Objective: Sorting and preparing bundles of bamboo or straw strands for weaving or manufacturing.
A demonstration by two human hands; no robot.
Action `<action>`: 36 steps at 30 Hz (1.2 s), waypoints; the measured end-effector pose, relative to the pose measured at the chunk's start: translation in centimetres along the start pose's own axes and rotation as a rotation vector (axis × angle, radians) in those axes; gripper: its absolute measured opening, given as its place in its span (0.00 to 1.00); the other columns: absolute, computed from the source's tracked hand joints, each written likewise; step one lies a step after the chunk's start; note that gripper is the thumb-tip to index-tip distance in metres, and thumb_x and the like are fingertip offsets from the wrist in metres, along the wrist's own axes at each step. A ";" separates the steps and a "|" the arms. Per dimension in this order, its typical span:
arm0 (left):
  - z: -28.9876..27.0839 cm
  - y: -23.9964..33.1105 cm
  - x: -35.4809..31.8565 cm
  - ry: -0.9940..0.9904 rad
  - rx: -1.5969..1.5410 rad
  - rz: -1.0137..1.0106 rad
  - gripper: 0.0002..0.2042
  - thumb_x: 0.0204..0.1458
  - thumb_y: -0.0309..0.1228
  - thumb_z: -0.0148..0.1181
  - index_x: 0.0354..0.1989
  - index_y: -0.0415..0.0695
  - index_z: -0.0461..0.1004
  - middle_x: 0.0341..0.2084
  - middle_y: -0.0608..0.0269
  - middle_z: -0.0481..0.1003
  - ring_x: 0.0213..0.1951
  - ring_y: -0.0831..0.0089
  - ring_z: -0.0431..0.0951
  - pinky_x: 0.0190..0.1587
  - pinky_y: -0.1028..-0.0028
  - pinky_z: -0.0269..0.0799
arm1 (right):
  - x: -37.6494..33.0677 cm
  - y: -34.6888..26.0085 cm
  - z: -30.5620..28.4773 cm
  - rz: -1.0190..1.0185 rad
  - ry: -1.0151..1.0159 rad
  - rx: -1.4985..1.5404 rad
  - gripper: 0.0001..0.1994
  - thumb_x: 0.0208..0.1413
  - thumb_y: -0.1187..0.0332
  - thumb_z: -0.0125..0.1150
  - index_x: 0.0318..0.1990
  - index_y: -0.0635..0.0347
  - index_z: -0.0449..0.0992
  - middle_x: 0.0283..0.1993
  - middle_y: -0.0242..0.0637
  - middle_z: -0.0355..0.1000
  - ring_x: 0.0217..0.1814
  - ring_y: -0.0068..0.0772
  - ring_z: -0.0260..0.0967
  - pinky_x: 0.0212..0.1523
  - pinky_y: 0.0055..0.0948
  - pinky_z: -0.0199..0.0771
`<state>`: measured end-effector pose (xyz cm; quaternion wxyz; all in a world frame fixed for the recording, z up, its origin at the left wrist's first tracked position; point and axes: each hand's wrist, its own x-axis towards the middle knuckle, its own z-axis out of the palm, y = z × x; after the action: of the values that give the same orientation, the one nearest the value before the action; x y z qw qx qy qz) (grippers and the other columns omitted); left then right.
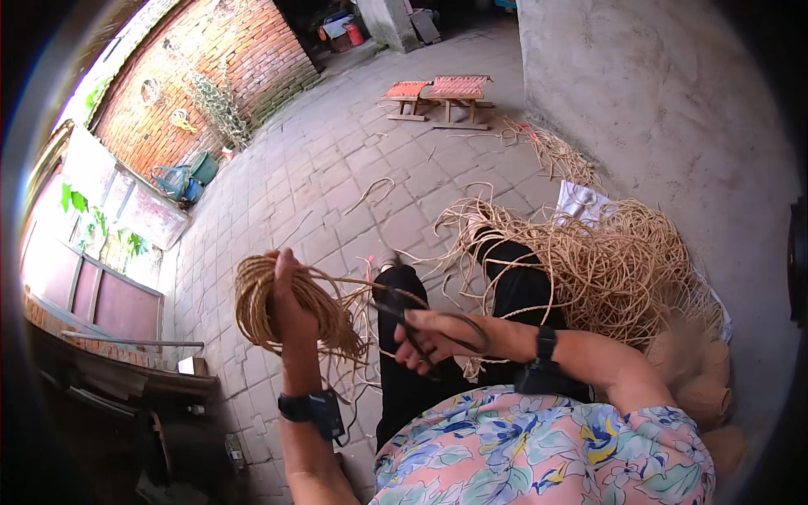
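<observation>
A coil of cord (282, 307) is being gripped in the closed left hand (290, 307), raised so the loops are hanging free. Right of the coil, scissors (421, 324) are being clasped by the right hand (438, 337), with the cord heap (606, 261) lying beyond.

Rope coil (286, 307) & loose heap (606, 261): rough, matt, tan twisted fibre. Scissors (421, 324): dark metal w/ black handles. Paving (337, 185) was rough grey stone; wall (227, 59) matt red brick.
</observation>
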<state>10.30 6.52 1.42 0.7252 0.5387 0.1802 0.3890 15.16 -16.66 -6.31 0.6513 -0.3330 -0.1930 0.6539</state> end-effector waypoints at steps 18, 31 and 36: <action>-2.0 -6.7 -8.4 -0.416 0.214 -0.429 0.08 0.47 0.29 0.61 0.32 0.42 0.69 0.22 0.67 0.70 0.24 0.78 0.70 0.28 0.80 0.66 | -11.5 0.4 -6.7 -0.567 0.963 -1.214 0.16 0.50 0.61 0.64 0.41 0.59 0.69 0.29 0.38 0.71 0.27 0.30 0.70 0.29 0.27 0.71; -1.1 -7.5 -9.9 -0.441 0.350 -0.334 0.06 0.45 0.25 0.59 0.31 0.41 0.69 0.25 0.67 0.69 0.28 0.78 0.70 0.34 0.79 0.65 | -11.1 4.1 -12.9 -0.667 1.002 -2.081 0.15 0.45 0.75 0.55 0.44 0.54 0.69 0.43 0.45 0.69 0.38 0.42 0.69 0.36 0.40 0.70; -0.8 -7.2 -10.2 -0.388 0.308 -0.362 0.09 0.43 0.24 0.60 0.33 0.41 0.70 0.27 0.67 0.69 0.29 0.78 0.70 0.34 0.79 0.67 | -8.2 -0.9 -17.4 -0.216 1.065 -1.882 0.08 0.48 0.72 0.53 0.38 0.56 0.68 0.32 0.48 0.72 0.36 0.52 0.71 0.35 0.48 0.70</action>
<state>5.94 -1.58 -7.07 0.7136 0.6656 0.1881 0.1115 27.16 -27.77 -16.41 0.1894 -0.9208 -0.3380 -0.0451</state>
